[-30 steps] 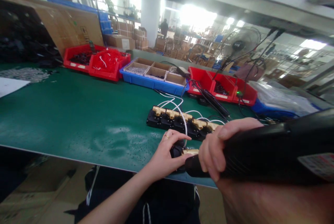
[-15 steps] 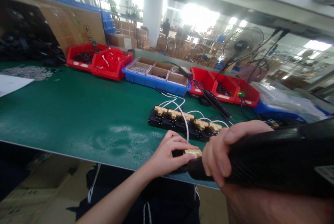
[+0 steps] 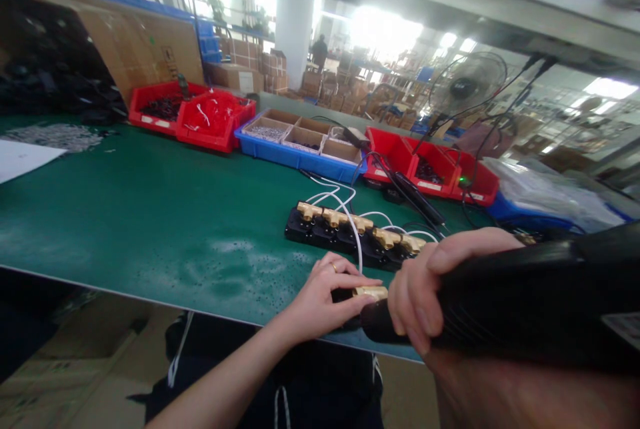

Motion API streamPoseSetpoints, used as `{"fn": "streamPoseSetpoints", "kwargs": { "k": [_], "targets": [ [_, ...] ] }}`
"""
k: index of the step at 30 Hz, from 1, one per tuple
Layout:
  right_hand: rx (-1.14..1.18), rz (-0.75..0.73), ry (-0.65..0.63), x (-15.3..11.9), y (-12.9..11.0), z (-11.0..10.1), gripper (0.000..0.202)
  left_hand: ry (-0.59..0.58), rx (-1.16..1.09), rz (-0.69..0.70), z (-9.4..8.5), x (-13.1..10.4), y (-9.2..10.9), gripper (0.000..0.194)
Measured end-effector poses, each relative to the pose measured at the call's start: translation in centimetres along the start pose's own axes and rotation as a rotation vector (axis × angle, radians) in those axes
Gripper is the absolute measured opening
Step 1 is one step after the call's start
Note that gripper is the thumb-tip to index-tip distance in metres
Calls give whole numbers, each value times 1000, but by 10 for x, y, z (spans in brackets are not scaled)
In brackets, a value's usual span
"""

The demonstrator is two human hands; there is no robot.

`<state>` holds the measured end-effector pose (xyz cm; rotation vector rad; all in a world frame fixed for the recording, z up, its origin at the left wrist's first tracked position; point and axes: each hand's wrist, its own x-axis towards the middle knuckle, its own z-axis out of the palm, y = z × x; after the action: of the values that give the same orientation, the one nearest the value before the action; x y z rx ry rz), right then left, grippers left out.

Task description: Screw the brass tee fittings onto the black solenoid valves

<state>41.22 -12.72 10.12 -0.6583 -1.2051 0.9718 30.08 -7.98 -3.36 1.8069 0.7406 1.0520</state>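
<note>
The left hand [image 3: 325, 297], thumb and fingers curled inward, holds a shiny, tubular brass fitting [image 3: 371, 292] near the front edge of the smooth green surface [image 3: 165, 196]. The right hand [image 3: 417, 292] wraps a bulky black tool [image 3: 525, 302]. Beyond, a divided blue plastic tray [image 3: 300, 162] contains small silvery pieces; a red plastic bin [image 3: 201, 139], red ones.

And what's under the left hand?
Under the left hand, a brass fitting and a bit of black part show between finger and thumb; anything beneath the palm is covered.
</note>
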Motion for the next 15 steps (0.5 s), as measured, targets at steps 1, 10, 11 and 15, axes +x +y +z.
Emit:
{"fn": "streamPoseSetpoints", "kwargs": {
  "k": [1, 10, 11, 15],
  "targets": [
    [13, 11, -16, 1, 0, 0, 50, 5, -1, 2, 0, 0, 0, 16],
    [-6, 30, -123, 8, 9, -2, 56, 4, -43, -1, 3, -1, -4, 22],
    [2, 22, -118, 8, 10, -2, 55, 4, -42, -1, 3, -1, -4, 20],
    [20, 51, -104, 6, 7, -8, 53, 11, -19, -7, 3, 0, -3, 16]
  ]
}}
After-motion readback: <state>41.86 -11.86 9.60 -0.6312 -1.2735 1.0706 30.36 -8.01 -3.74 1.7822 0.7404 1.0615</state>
